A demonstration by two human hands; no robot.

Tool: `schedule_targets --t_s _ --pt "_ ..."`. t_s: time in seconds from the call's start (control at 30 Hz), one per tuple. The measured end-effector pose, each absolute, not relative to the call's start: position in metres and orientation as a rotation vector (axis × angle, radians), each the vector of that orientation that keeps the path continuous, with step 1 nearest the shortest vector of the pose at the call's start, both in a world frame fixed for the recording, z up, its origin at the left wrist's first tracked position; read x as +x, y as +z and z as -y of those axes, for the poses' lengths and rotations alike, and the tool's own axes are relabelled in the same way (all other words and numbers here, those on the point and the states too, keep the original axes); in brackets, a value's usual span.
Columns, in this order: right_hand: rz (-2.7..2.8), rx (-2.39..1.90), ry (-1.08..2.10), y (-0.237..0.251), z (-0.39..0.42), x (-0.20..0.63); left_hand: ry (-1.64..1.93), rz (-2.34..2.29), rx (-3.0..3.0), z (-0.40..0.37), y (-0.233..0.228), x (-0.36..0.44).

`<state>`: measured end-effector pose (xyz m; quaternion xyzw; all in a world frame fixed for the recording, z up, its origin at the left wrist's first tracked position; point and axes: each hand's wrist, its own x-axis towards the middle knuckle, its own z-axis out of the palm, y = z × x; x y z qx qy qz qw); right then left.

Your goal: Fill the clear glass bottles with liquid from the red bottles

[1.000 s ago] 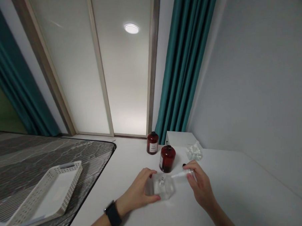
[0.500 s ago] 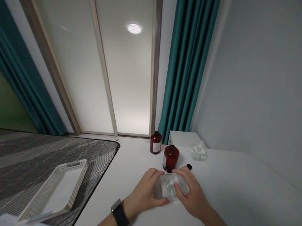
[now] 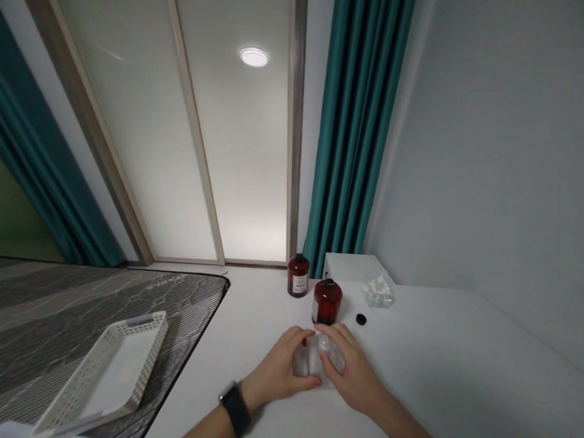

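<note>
A see-through plastic packet [image 3: 302,362] with whitish contents is between my hands, low over the white table; its exact kind is unclear. My left hand [image 3: 278,367], with a dark watch [image 3: 235,407] on its wrist, grips the packet's left side between thumb and fingers. From the right, my right hand [image 3: 349,370] pinches it, covering part of it. Just beyond the fingers stands a dark red-brown bottle [image 3: 327,302] with no wide cap on its neck. A small black cap [image 3: 361,319] lies to the right of that bottle.
Behind stands a second red-brown bottle [image 3: 299,277], labelled and with a black top. A crumpled clear plastic wrap [image 3: 378,291] lies by a white box [image 3: 355,265] near the wall. On the left, a white perforated basket [image 3: 155,354] rests on a grey patterned surface [image 3: 189,294].
My right hand has moved left, closer to my left hand, and the packet between them looks narrower and squeezed. The black cap now shows fully. The view has shifted slightly.
</note>
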<state>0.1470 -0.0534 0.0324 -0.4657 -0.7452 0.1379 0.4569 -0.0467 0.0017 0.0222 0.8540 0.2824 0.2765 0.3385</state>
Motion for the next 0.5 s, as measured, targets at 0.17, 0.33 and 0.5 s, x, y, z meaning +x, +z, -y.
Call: schedule_targets --t_s 0.17,0.33,0.5 --pt "1.832 -1.139 0.421 0.038 0.055 0.144 0.716 -0.721 2.204 -0.001 0.026 -0.048" --pt "1.815 -1.108 0.449 0.041 0.056 0.14 0.629 -0.712 2.176 -0.001 0.036 -0.049" --pt "1.817 -1.075 0.43 0.041 0.056 0.141 0.472 -0.703 2.199 -0.01 0.049 -0.051"
